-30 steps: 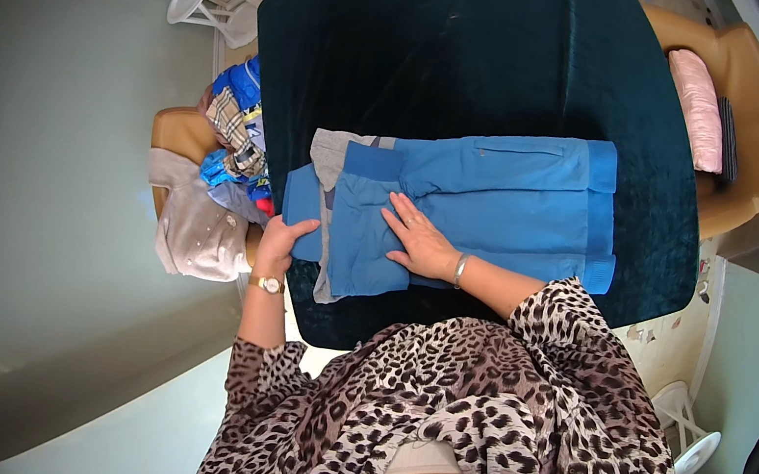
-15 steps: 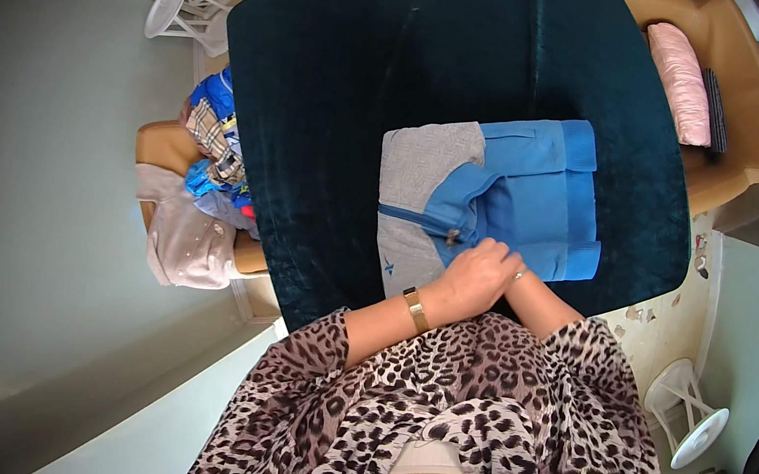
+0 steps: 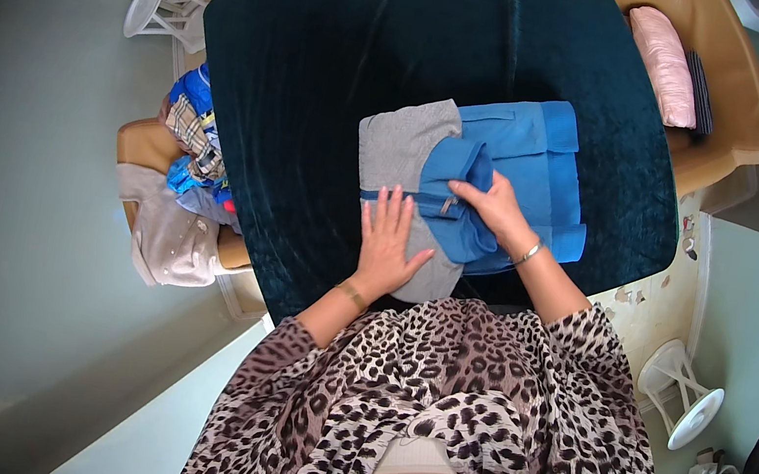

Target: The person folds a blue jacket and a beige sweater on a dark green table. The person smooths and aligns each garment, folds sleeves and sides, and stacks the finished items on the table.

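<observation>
A folded grey and blue zip-up jacket [image 3: 524, 141] lies on a dark teal velvet cloth [image 3: 331, 41] that covers the table. Its grey part is on the left, and the blue ribbed edges are on the right. My left hand [image 3: 385, 243] rests flat on the grey part, fingers spread across the line of the zip. At the blue collar, my right hand [image 3: 493, 207] grips the fabric beside the zip pull, thumb on top. The fingers under the collar are hidden.
To the left, a tan chair [image 3: 136, 144] bears a heap of mixed clothes [image 3: 202, 135] and a beige garment [image 3: 171, 239]. A rolled pink item [image 3: 662, 68] lies on another tan chair [image 3: 741, 116] at the far right. White stools [image 3: 682, 394] stand near the walls.
My hands were together at the collar and have moved apart. The left now lies flat on the grey part; the right has hold of the collar. The view has shifted slightly.
</observation>
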Tool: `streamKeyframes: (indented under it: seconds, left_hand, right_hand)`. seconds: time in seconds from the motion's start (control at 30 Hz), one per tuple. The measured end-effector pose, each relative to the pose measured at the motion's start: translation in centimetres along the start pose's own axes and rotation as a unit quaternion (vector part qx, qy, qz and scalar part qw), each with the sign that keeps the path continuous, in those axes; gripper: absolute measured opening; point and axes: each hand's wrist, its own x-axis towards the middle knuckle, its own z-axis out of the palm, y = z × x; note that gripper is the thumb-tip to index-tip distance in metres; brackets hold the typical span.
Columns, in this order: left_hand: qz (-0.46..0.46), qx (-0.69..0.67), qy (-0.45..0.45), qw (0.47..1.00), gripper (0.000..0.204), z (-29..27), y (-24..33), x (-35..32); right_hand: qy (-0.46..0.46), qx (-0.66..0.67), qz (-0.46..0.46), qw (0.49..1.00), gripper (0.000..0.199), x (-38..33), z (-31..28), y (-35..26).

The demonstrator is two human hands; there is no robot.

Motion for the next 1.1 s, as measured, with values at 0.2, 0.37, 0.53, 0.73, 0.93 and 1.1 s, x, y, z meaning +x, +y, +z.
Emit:
streamKeyframes:
  seconds: [0.2, 0.37, 0.53, 0.73, 0.93, 1.1]
  left_hand:
    - [-0.043, -0.029, 0.019, 0.998, 0.097, 2.2, 3.6, 3.6]
    - [0.038, -0.065, 0.003, 0.997, 0.089, 1.8, 2.9, -0.5]
    - [0.038, -0.046, 0.011, 0.998, 0.087, 4.5, 4.3, -0.5]
    - [0.029, -0.068, -0.054, 0.996, 0.092, 4.6, 7.8, 2.2]
    - [0.083, -0.115, -0.012, 0.99, 0.081, 4.0, 6.6, 1.4]
    - [-0.073, -0.129, 0.075, 0.986, 0.077, 2.6, 2.4, -3.2]
  right_hand:
    - [0.084, -0.074, -0.025, 0.993, 0.028, 3.2, -2.9, 0.7]
    - [0.234, -0.375, -0.291, 0.849, 0.041, 0.7, -1.6, -1.8]
    - [-0.07, -0.622, -0.442, 0.643, 0.058, 1.5, 6.1, -2.7]
    - [-0.143, -0.68, -0.471, 0.543, 0.076, 9.8, 3.5, -1.1]
    - [-0.181, -0.638, -0.425, 0.616, 0.071, 9.4, 3.1, -1.8]
    - [0.143, -0.522, -0.467, 0.7, 0.053, 2.7, -2.3, -3.9]
